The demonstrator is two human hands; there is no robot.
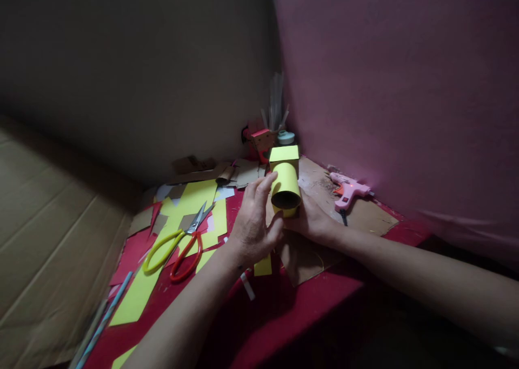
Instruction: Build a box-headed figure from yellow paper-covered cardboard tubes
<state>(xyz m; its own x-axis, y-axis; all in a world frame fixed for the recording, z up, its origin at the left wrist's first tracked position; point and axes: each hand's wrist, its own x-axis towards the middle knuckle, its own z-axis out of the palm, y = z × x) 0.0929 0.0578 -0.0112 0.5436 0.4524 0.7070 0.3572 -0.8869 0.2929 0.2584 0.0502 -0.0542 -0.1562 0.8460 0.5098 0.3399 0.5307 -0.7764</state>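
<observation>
A yellow paper-covered tube (286, 181) lies with its round open end toward me. Behind it, and seemingly joined to it, is a small box with a yellow top (284, 153). My left hand (254, 217) curls around the tube's left side, with fingers along the upper edge and the thumb low near the opening. On the other side, my right hand (314, 217) grips the piece from the right and below; most of its fingers are hidden behind it. Scissors with one yellow and one red handle (190, 239) lie to the left, blades partly apart.
A pink glue gun (349, 189) rests on a cardboard sheet (377, 215) at right. Yellow paper pieces (140, 293) and cardboard scraps (247, 173) cover the left of the red table (259, 326). Glue sticks (276, 101) stand in the corner. A cardboard panel (48, 239) rises at left.
</observation>
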